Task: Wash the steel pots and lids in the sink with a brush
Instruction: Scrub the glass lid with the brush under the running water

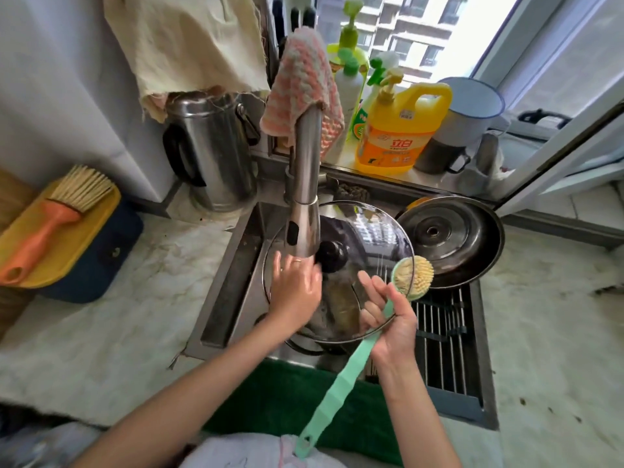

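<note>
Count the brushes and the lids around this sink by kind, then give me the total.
Brushes: 2, the green brush in the right hand and the orange brush on the counter.
Lids: 2, the glass lid at the left hand and the steel lid to its right.
Total: 4

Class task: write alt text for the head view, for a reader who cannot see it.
A person's left hand holds a glass lid by its knob under the sink faucet; the right hand grips a green brush.
</note>
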The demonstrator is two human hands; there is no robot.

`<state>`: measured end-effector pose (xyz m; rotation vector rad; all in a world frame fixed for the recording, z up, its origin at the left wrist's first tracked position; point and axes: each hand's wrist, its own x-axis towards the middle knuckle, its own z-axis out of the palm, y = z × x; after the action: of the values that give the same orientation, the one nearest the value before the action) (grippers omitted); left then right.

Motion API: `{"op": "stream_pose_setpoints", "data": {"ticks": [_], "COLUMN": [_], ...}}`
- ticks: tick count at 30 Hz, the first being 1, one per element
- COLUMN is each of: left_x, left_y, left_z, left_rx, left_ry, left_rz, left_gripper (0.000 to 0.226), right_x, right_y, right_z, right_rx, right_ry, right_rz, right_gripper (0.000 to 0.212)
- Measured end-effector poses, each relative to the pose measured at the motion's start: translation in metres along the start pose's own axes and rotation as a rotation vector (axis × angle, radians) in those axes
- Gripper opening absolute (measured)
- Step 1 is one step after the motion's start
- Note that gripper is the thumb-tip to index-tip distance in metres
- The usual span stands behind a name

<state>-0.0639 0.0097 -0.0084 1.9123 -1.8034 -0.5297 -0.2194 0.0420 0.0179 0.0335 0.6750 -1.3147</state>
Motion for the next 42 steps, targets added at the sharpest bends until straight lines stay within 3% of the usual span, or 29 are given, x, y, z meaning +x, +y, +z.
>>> {"op": "stream_pose_setpoints", "data": {"ticks": [4,7,11,14,17,20,26,30,33,34,37,39,42], "left_x": [0.013,-0.023,-0.036,-0.031,-0.031,-0.026,-0.016,-0.001,0.014,0.016,0.011,0.0,-0.018], "left_y": [-0.005,0.027,0.036,0.027,0.031,0.042,0.066,0.081,0.083,0.081,0.087,0.08,0.06], "left_z": [0.006,0.025,0.018,-0.017,-0.055,-0.088,-0.116,-0.102,-0.087,-0.082,-0.068,-0.062,-0.054], "left_rx": [-0.248,-0.281,-0.376,-0.575,-0.922,-1.102,-1.237,-1.493,-1.698,-1.728,-1.618,-1.562,-1.531], "left_ry": [0.036,-0.054,-0.348,-0.66,-0.649,-0.651,-0.843,-1.009,-1.109,-1.113,-1.11,-1.038,-0.927], "left_rz": [-0.204,-0.119,-0.053,-0.104,-0.224,-0.395,-0.524,-0.687,-0.822,-0.852,-0.873,-0.853,-0.812], "left_gripper": [0.04,0.065,0.064,0.07,0.045,0.029,0.045,0.093,0.119,0.114,0.069,0.049,0.05], "right_x": [-0.018,-0.02,-0.019,-0.023,-0.027,-0.037,-0.051,-0.049,-0.047,-0.045,-0.045,-0.045,-0.048], "right_y": [-0.01,-0.013,-0.025,-0.038,-0.046,-0.05,-0.075,-0.085,-0.084,-0.082,-0.083,-0.079,-0.074], "right_z": [0.002,0.012,0.019,0.029,0.041,0.051,0.055,0.041,0.03,0.025,0.008,0.0,-0.001], "right_rx": [-0.082,-0.182,-0.391,-0.655,-0.792,-0.976,-1.143,-1.292,-1.575,-1.669,-1.919,-2.012,-2.206], "right_ry": [0.1,0.147,0.143,0.11,0.025,-0.115,-0.255,-0.275,-0.403,-0.457,-0.492,-0.533,-0.605], "right_rz": [-0.068,-0.11,-0.138,-0.199,-0.22,-0.296,-0.464,-0.543,-0.602,-0.594,-0.559,-0.562,-0.63], "right_gripper": [0.021,0.019,0.016,0.031,0.014,0.009,0.012,0.009,0.025,0.026,0.017,0.025,0.041]}}
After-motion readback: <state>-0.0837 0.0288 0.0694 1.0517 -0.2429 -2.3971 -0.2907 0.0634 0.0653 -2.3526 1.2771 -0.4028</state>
